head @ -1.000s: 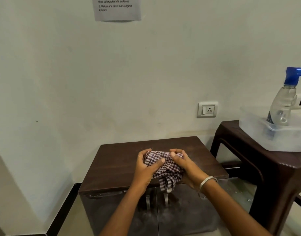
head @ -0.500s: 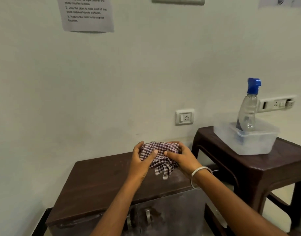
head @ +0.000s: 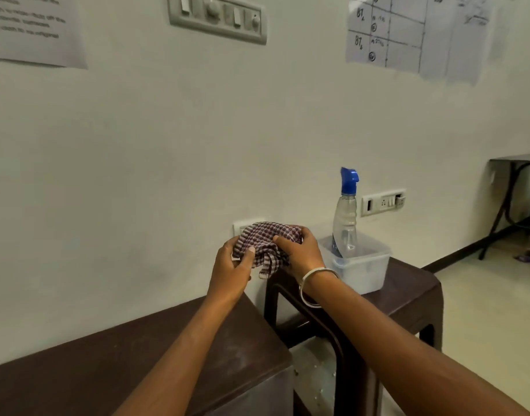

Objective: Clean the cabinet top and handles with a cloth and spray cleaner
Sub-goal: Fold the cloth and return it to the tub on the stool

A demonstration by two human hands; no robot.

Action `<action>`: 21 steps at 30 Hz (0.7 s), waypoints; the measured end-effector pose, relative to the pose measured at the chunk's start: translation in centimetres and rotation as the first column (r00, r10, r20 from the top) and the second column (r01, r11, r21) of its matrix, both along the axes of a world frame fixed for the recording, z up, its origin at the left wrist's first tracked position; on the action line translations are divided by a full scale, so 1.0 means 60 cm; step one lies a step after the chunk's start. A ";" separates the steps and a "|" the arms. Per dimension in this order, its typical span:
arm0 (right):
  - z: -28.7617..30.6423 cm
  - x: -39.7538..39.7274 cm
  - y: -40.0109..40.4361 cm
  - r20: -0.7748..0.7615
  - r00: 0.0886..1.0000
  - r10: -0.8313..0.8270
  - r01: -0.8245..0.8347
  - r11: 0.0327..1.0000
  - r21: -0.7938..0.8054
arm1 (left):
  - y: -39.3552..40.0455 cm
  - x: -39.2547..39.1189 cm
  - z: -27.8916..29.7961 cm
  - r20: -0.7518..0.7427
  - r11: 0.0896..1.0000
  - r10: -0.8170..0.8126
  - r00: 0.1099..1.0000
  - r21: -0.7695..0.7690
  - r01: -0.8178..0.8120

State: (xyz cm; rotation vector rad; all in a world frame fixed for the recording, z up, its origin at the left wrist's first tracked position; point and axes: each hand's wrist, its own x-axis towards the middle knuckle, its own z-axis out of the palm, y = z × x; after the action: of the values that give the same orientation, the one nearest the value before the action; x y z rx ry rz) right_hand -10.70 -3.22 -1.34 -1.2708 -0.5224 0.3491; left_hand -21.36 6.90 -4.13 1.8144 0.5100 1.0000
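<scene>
Cloth was bunched up between both hands, lifted in the air above the gap between the cabinet and the little stool, not touching either one. The left hand had its fingers curled round the left side with the thumb pressed on the front of the fabric, and the right hand gripped the other side from above, fingers wrapped over the wad. One loose corner dangled under the hands.

The spray bottle stood upright in a clear plastic tub on the dark stool, just to the right of the hands, nobody touching it.

The cabinet top sat down low at the left. Honestly couldn't tell if it was wiped or not, too dim, no wet sheen I could make out. The handles weren't in view at all. My guess: the cloth was headed for the tub, so either wrapping up or only getting going, hard to call from this.
</scene>
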 end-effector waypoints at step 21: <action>0.037 0.134 0.049 -0.176 0.842 -0.511 0.487 0.858 -0.161 | -0.015 0.191 0.017 -0.289 0.932 -0.142 0.947 0.284 0.226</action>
State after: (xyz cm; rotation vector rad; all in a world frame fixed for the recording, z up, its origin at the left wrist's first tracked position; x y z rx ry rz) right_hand -2.67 -0.30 0.90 -1.4053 0.0260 0.0683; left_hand -9.93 6.02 -3.10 2.2555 0.3415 0.7417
